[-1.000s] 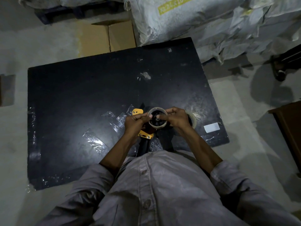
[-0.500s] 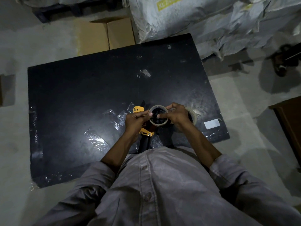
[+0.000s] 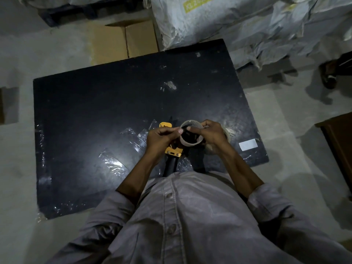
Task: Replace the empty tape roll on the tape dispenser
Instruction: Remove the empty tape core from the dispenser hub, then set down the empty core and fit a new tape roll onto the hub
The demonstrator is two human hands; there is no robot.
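The far and left parts of the black surface [image 3: 91, 103] lie bare and open to a reach. Near the middle of the near edge, passage is taken up by the left hand [image 3: 160, 139] and right hand [image 3: 212, 137], both closed on an empty tape core [image 3: 191, 134] above the yellow tape dispenser [image 3: 172, 150]. Crumpled clear film [image 3: 114, 164] lies left of them; a second tape roll [image 3: 227, 134] is largely hidden behind the right hand. A white label [image 3: 248, 144] lies flat at the right. The far-right corner is crowded by stacked sacks [image 3: 238, 25], and a cardboard box [image 3: 125, 40] stands beyond the far edge.
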